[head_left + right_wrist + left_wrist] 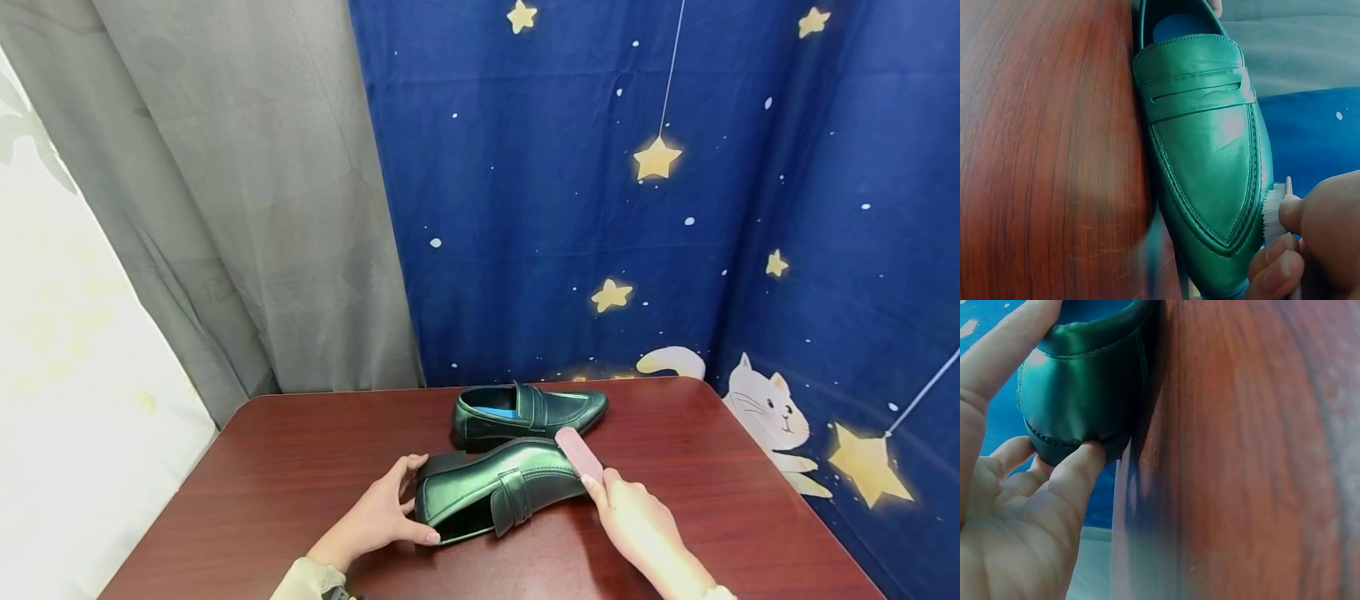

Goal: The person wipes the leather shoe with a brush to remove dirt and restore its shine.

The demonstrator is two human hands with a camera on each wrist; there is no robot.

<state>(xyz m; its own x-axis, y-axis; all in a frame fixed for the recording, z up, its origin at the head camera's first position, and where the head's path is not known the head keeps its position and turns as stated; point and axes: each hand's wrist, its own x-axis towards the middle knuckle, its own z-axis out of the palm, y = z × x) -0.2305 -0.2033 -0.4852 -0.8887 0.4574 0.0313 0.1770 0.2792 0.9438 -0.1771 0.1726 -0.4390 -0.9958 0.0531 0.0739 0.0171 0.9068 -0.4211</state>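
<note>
A shiny dark green loafer (468, 489) lies tipped on its side on the table, its opening facing me. My left hand (381, 512) grips it round the heel; in the left wrist view, fingers and thumb spread about the heel counter (1085, 394). My right hand (637, 517) holds a pink-backed brush (578, 455) near the loafer's toe. White bristles (1273, 215) touch the edge of the upper near the toe in the right wrist view. Just behind stands the matching loafer (570, 406), upright, toe to the right, with a blue insole inside.
The reddish-brown wooden table (300, 450) has rounded far corners. Behind it hang a grey curtain (285, 208) and a blue curtain (540, 208) with stars and a white cat. A bright white patterned surface (82, 400) is at the left.
</note>
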